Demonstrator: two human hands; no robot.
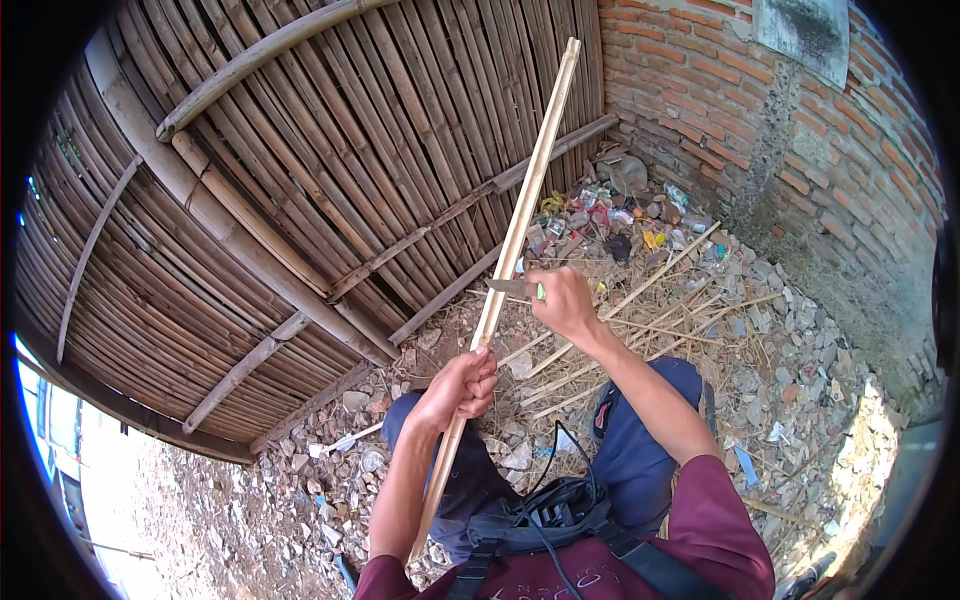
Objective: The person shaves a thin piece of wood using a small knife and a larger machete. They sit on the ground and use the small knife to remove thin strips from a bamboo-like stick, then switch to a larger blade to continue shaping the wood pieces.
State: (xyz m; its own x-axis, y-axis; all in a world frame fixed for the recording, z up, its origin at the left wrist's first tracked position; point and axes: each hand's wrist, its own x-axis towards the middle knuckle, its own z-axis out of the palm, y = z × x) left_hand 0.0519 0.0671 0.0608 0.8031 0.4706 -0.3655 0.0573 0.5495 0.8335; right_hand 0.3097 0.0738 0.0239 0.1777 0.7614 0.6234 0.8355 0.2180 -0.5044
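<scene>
Bamboo strip [526,200], long, pale, split lengthwise, stands at a slant between the knees, in front of the body: top end leaning away to the right against the view of the slat wall [400,110], low end down beside the left forearm. Left hand [458,388] grips it below its middle, fingers clamped round it, thumb up along the strip. Right hand [563,302] sits higher, fingers closed on the green handle of a knife [508,287]; blade lies crosswise over the strip, tip just past its left edge. Depth of any cut: cannot tell. Legs in dark blue trousers [655,400] bent to either side; black pouch [555,508] with a cable at the waist, maroon shirt [720,520] behind it. Beyond the hands, several thin sticks [660,268] lie crossed over dry straw and rubble [790,345]. Litter [654,240], some of it yellow, heaps near the corner where the slat wall meets a worn brick wall [850,140] on the right. Bright sunlit ground at lower left.
</scene>
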